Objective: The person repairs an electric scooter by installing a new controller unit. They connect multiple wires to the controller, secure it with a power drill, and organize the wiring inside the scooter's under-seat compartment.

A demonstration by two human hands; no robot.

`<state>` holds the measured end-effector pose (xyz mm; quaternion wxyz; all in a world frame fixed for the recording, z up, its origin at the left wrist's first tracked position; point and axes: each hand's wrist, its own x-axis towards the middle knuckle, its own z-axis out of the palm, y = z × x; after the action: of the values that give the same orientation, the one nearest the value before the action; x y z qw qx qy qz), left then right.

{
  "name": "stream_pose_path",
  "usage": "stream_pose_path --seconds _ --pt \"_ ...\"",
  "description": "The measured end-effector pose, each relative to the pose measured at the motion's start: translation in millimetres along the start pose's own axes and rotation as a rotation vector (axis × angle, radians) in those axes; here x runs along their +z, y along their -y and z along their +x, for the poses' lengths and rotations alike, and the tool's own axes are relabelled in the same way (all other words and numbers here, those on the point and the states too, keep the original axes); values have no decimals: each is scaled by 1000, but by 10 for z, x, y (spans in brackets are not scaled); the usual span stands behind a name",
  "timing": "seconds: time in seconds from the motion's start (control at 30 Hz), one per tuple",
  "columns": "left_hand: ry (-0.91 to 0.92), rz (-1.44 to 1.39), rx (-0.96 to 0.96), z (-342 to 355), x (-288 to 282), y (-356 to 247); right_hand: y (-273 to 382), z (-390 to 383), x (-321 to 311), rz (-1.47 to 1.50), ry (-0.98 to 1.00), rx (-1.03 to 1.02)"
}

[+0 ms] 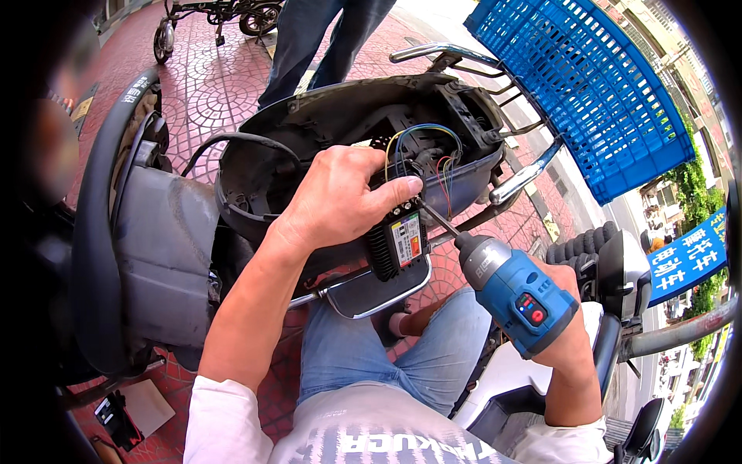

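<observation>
My left hand (336,193) grips a black finned controller (394,243) by its top, thumb lying by the screw terminals. Several thin coloured wires (402,130) loop above it inside the open dark scooter body (263,124). My right hand (563,340) holds a blue and grey cordless driver (514,290), pointed up and left. Its long bit (442,218) reaches to the terminal end of the controller beside my left thumb; whether the tip sits in a screw is too small to tell. A thick black cable (224,138) arches over the left part of the body.
A blue plastic crate (587,93) hangs off the chrome rack at upper right. The scooter's seat (100,255) is raised at left. Another person's legs (317,46) stand behind the scooter near a small bike (255,23). A phone (116,417) lies low at left. A blue banner (684,255) shows at right.
</observation>
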<state>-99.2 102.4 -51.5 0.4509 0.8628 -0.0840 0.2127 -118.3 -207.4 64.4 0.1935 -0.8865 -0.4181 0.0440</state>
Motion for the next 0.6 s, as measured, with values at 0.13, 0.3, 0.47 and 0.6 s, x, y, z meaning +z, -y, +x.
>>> stream_pose_path --seconds 0.13,0.3,0.47,0.6 --pt "-42 -18 60 7 21 -21 24 -13 22 29 -28 -8" --pt "20 -28 -74 10 2 -66 64 18 13 43 -22 50" --pt "82 -276 -219 9 -14 -92 24 17 64 -4 -38 25" --pt "93 -326 -215 58 21 -64 2 8 89 59 -101 -1"
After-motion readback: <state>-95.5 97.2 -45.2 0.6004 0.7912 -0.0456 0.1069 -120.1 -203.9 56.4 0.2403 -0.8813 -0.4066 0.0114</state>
